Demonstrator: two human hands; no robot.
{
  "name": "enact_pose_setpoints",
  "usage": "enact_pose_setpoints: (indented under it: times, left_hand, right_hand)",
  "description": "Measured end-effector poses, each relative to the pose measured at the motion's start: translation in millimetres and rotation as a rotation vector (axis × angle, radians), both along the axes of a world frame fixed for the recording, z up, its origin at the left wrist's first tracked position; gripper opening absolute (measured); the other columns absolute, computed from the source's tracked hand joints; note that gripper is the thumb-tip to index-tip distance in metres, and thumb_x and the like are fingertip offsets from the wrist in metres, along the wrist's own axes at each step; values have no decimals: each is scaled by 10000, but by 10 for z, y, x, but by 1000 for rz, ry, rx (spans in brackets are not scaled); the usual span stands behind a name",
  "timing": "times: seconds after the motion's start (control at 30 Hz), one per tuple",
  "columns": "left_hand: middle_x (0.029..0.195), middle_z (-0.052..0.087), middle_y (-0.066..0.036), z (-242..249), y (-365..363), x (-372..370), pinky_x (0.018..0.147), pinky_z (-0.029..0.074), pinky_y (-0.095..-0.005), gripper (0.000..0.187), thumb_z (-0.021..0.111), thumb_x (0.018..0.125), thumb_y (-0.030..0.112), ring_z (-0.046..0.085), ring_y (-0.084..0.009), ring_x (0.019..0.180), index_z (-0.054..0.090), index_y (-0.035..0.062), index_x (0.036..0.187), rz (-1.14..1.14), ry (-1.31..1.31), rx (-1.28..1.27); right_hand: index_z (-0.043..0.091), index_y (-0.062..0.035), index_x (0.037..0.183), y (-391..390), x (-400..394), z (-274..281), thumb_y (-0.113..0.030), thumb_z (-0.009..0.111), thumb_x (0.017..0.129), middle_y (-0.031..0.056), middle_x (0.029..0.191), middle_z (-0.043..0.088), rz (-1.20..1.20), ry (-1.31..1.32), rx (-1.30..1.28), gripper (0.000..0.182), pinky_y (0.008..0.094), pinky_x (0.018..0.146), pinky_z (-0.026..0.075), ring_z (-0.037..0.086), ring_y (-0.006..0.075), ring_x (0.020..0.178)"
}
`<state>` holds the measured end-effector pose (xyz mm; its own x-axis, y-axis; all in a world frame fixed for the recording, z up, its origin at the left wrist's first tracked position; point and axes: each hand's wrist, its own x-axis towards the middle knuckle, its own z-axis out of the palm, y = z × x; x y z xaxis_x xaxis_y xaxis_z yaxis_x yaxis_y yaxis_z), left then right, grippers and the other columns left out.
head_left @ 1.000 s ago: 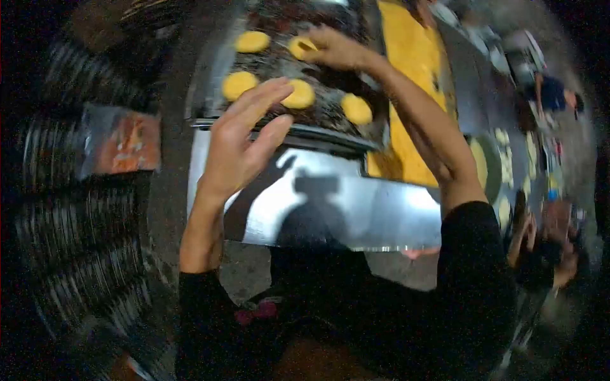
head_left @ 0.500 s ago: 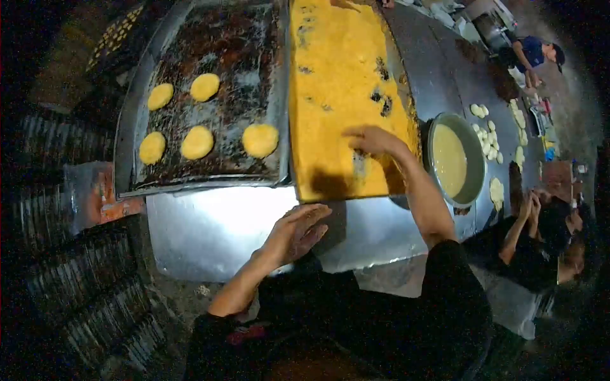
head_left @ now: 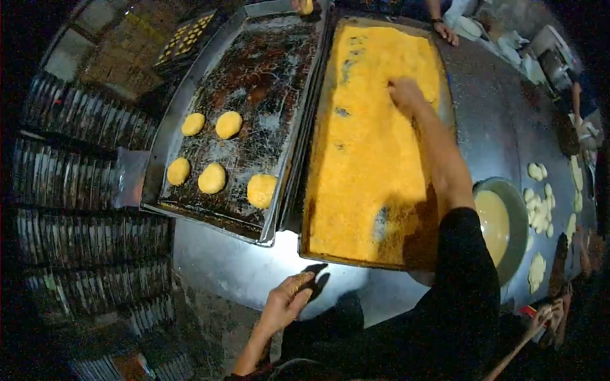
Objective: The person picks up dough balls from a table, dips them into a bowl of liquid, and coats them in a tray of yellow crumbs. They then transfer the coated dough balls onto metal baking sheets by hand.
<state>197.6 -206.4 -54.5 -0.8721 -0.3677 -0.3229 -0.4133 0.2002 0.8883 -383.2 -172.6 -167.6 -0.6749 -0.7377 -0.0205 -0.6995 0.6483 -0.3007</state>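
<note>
My right hand (head_left: pixel 408 98) reaches far over a tray of yellow crumbs (head_left: pixel 368 184), its fingers pointing down at the crumb layer near the right side. Those fingers are blurred, and I cannot tell whether they hold anything. Nearer my body, my left hand (head_left: pixel 288 302) hovers by the metal table's front edge with thumb and fingers apart and nothing between them. To the left, a dark baking tray (head_left: pixel 254 149) carries several round crumb-coated dough pieces (head_left: pixel 212 179). Bare dark patches show through the crumbs in places.
Right of the crumb tray stands a bowl of pale yellow batter (head_left: pixel 492 222), partly behind my sleeve. Several dough pieces (head_left: pixel 539 213) lie beyond it. Other people's hands (head_left: pixel 447 33) show at the far edge and right. Stacked trays (head_left: pixel 82 235) fill the left side.
My right hand has moved farther up the crumb tray, away from me. The view has shifted, showing more of the far ends. Crumbs now cover some of the earlier dark patches on the right.
</note>
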Motion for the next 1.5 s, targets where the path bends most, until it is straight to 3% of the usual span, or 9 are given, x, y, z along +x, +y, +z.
enact_pose_setpoints:
  times: [0.13,0.27,0.83,1.0,1.17,1.27,1.37,1.43,1.5]
  left_hand:
    - [1157,614,-131,27,67,-26,941,424,-328,305,596,879,101,574,-217,1081,587,5,1168,47,-104,-14]
    - [1147,607,-185,4,-8,-63,908,447,-320,327,603,879,115,589,-276,1078,581,2,1185,25,-106,2]
    - [1160,605,-168,-2,-37,-66,907,446,-314,319,596,879,113,590,-257,1074,580,-9,1174,88,-50,-47]
    - [1164,600,-179,23,-1,-162,912,448,-322,327,602,870,103,589,-277,1079,577,-11,1175,62,2,-125]
    - [1161,599,-192,-18,121,-263,916,454,-345,331,611,862,106,588,-317,1068,581,-7,1172,-6,53,-197]
    - [1150,603,-198,-29,175,-266,908,460,-355,329,618,859,111,588,-332,1059,587,-5,1165,-8,84,-191]
    - [1141,606,-204,-22,258,-240,908,459,-361,325,618,858,105,591,-332,1056,589,-6,1162,-15,88,-178]
    - [1143,604,-208,-47,289,-222,907,460,-361,323,617,859,100,594,-331,1050,588,-9,1162,-17,121,-181]
    - [1137,605,-208,-89,319,-232,901,462,-359,321,616,861,99,598,-329,1041,586,-11,1162,-18,131,-140]
  right_hand:
    - [572,-137,1205,-514,-307,-268,-386,547,836,181,1243,547,-190,-528,-224,446,472,931,417,497,300,1175]
    - [406,-157,1377,-694,589,55,-448,594,817,167,1353,458,10,90,118,658,459,1021,365,422,364,1248]
    - [496,-135,1227,-105,831,342,-304,655,775,241,1175,486,232,-183,245,508,442,895,434,505,408,1075]
    - [442,-146,1323,-496,391,254,-284,605,825,246,1280,455,-20,439,-114,542,475,937,413,489,404,1134]
    - [512,-107,1256,-761,1012,-46,-348,626,814,244,1205,514,375,102,-327,517,467,948,405,496,383,1126]
    - [537,-107,1219,-945,747,-43,-217,612,802,266,1267,484,137,-36,-71,438,464,968,396,475,414,1158]
    - [578,-85,1134,-649,178,-446,-273,564,850,254,1229,525,142,427,-678,341,488,876,439,525,425,1074]
    - [562,-89,1154,-435,159,-546,-413,500,891,227,1234,528,-48,-74,-701,422,464,865,445,526,400,1080]
    - [416,-130,1355,-207,539,-250,-533,449,891,181,1438,342,16,-499,188,615,460,1037,320,309,331,1335]
